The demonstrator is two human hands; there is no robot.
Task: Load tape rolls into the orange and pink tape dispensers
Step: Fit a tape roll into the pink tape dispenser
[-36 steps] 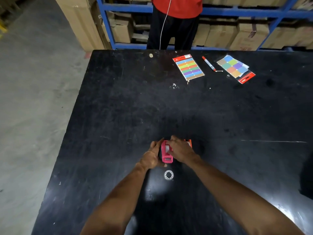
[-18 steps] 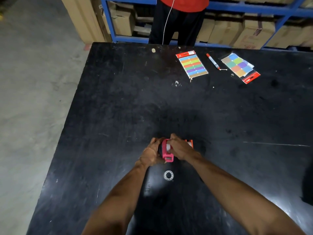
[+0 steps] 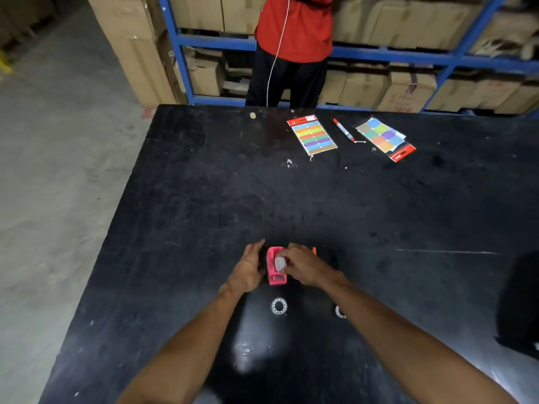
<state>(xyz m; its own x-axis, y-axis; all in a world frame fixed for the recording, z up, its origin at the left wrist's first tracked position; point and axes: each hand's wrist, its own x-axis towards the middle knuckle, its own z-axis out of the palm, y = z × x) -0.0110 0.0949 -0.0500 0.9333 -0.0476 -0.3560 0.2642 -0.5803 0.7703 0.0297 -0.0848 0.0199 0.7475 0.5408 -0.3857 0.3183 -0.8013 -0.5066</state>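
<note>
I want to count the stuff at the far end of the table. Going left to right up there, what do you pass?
Striped colour sticker pack → red marker pen → pack of coloured square stickers.

The table (image 3: 204, 199) has a black, hard top, mostly matt, scuffed with pale scratches and specks, yet it throws back a soft glare near its close edge. The pink tape dispenser (image 3: 274, 279) looks like smooth moulded plastic with a slight sheen. The tape roll (image 3: 279, 306) lying flat is clear and glossy (its core looks like white plastic). The two sticker packs (image 3: 312, 135) are glossy printed card. The marker (image 3: 343, 130) is smooth plastic. Behind, the boxes (image 3: 134, 45) are matt brown cardboard, and the shelf frame (image 3: 180, 53) is blue-painted metal. The floor (image 3: 58, 170) is rough grey concrete.
</note>
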